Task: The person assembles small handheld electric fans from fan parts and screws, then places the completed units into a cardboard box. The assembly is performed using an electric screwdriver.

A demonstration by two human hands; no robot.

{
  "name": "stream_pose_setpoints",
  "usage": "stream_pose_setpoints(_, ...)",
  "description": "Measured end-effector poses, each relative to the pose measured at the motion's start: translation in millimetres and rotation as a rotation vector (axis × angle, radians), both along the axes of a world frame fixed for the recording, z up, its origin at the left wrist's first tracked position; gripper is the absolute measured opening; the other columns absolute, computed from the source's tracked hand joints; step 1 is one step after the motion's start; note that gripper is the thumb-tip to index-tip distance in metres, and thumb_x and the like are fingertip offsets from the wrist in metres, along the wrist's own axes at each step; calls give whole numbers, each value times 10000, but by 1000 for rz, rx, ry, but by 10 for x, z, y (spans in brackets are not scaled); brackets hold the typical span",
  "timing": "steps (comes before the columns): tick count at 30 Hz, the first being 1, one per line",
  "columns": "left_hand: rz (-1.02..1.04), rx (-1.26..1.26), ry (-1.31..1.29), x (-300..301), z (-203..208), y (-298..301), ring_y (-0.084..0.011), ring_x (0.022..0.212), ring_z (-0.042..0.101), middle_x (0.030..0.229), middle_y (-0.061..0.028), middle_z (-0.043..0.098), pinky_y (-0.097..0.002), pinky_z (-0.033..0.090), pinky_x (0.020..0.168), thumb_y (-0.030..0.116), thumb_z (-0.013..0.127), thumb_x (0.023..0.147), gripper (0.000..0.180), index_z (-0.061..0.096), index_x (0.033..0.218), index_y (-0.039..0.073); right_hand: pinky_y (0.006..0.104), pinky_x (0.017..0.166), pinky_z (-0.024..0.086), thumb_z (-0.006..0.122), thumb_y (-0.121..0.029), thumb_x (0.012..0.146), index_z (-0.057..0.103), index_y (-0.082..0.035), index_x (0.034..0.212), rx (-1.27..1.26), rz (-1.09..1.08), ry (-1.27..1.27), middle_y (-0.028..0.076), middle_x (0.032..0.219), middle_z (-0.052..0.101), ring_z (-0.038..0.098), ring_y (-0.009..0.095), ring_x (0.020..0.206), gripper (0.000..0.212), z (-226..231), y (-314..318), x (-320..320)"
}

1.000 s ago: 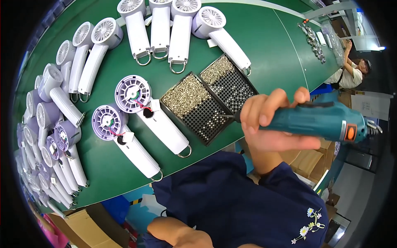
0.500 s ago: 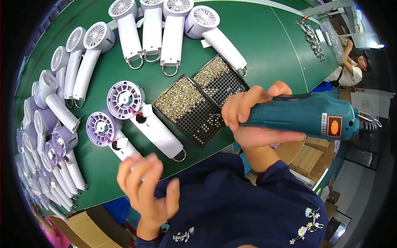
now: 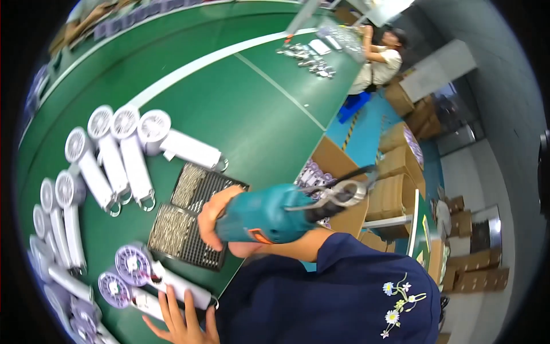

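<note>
My right hand [image 3: 213,217] grips a teal electric screwdriver [image 3: 269,213] over the screw trays; the hand and body hide its tip. Beneath are two black perforated trays, a near one [image 3: 201,252] and a far one [image 3: 222,182], partly filled with small silvery screws [image 3: 172,226]. At the lower left, two handheld fans lie with their backs off: the farther fan [image 3: 184,288] and the nearer fan [image 3: 146,303], showing purple rings and wires. My left hand [image 3: 186,322] is spread open by the nearer fan's white handle; I cannot tell whether it touches.
Several white-and-purple fans [image 3: 134,163] lie in a curve along the left of the green table [image 3: 240,114]. Metal parts [image 3: 312,62] lie at the far end, near a seated person [image 3: 384,63]. Right of the table stands a cardboard box [image 3: 338,153] of purple parts.
The view has swung to the right, so the table's contents appear farther left and lower. My left hand's fingers have spread beside the nearer fan's handle. The screwdriver stays in my right hand.
</note>
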State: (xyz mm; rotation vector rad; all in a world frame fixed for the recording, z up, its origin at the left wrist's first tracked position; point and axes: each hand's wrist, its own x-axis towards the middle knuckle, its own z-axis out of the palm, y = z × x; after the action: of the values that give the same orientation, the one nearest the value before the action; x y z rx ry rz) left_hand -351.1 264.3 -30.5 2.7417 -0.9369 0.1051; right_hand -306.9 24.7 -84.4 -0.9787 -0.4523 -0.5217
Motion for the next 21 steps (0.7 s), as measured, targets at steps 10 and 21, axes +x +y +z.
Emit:
stream_pose_setpoints(10, -81, -222, 159, 255, -188, -133, -303, 1285, 450, 1355, -11, 550, -608, 82, 1093, 383, 783, 691, 556, 652, 1182, 156, 305, 366, 407, 379, -863, 744, 409, -147, 1271, -125, -145, -92, 59, 647, 482, 456, 174, 412, 889, 601, -278, 6)
stream_pose_setpoints(21, -23, -355, 97, 184, -407, -119, -245, 1181, 525, 1291, 23, 600, -588, 75, 1118, 395, 786, 658, 508, 688, 1109, 181, 281, 368, 422, 397, -715, 884, 351, -133, 1314, -302, 108, -196, 43, 736, 495, 498, 149, 436, 725, 853, 218, 383)
